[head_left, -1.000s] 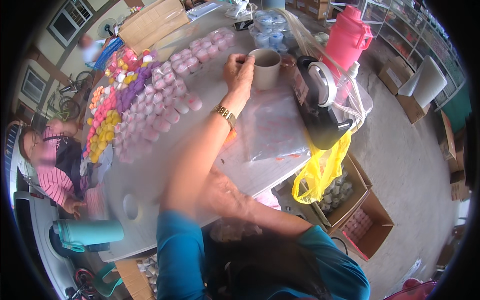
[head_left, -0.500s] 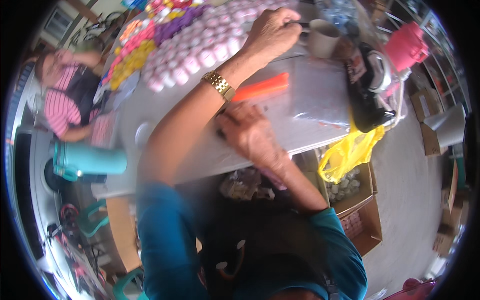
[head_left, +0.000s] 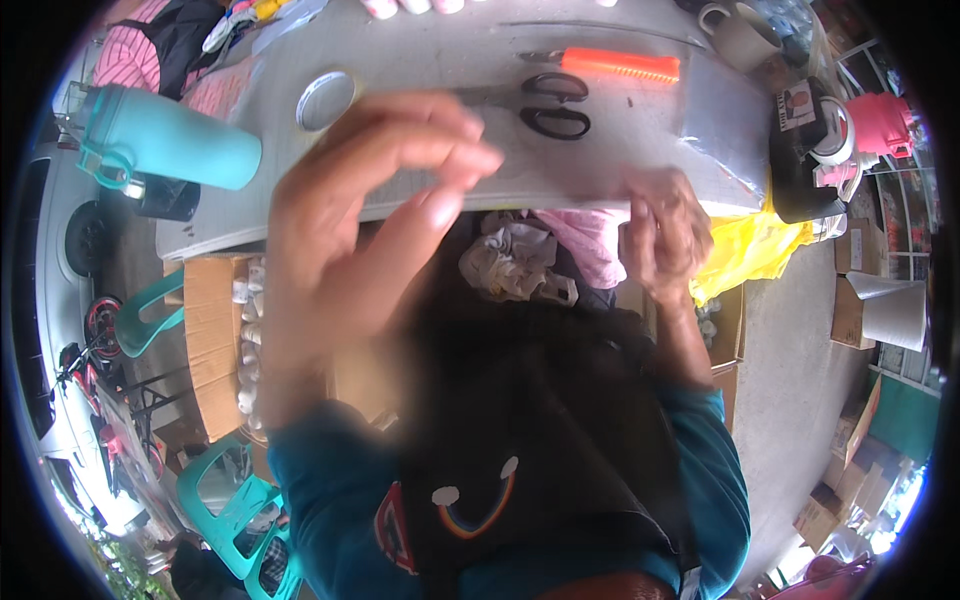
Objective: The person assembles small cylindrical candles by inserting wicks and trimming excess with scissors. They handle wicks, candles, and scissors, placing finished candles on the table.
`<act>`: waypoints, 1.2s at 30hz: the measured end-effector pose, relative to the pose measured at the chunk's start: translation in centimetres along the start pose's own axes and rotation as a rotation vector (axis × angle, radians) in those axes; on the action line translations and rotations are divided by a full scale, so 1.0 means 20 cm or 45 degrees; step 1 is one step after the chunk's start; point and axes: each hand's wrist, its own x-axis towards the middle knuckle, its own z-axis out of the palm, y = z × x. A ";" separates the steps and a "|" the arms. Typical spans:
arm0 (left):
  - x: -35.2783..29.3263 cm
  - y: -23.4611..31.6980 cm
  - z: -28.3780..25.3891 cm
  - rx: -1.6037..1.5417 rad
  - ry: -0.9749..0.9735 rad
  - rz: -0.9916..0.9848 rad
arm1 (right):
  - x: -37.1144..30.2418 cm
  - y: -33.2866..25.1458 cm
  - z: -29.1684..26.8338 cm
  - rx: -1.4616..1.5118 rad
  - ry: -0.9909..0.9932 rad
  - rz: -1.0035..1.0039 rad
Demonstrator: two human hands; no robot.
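Observation:
My left hand (head_left: pixel 370 205) is raised over the near left part of the table, blurred, with curved fingers and the thumb apart from them; nothing shows between them. My right hand (head_left: pixel 665 235) is at the table's front edge with its fingers curled in and partly smeared; whatever they may hold is hidden. Between and beyond the hands lie scissors (head_left: pixel 557 122) with black handles. An orange-handled utility knife (head_left: pixel 620 65) lies just past them. To the left, a roll of clear tape (head_left: pixel 325 100) rests on the table (head_left: pixel 420 60), partly behind my left hand.
A teal tumbler (head_left: pixel 170 135) lies at the table's left. Clear plastic sheets (head_left: pixel 725 125), a grey mug (head_left: pixel 740 35) and a black bag (head_left: pixel 800 150) are at the right. A yellow plastic bag (head_left: pixel 755 250) hangs at the edge. Cardboard boxes (head_left: pixel 215 345) stand below.
My left hand has drawn back from beside the mug toward my body. My right hand has moved back to the table's front edge, and the scissors now show. The view has shifted nearer to me.

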 end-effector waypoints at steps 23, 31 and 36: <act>-0.33 -0.18 0.22 0.298 -0.723 -0.220 | -0.57 0.05 -0.17 0.191 -0.402 0.826; -0.78 -0.22 0.27 0.561 -0.768 -0.422 | -0.42 -0.27 -0.05 0.839 -1.150 0.314; -0.87 -0.21 0.21 0.413 -0.578 -0.511 | -0.39 -0.31 0.04 0.795 -1.211 0.246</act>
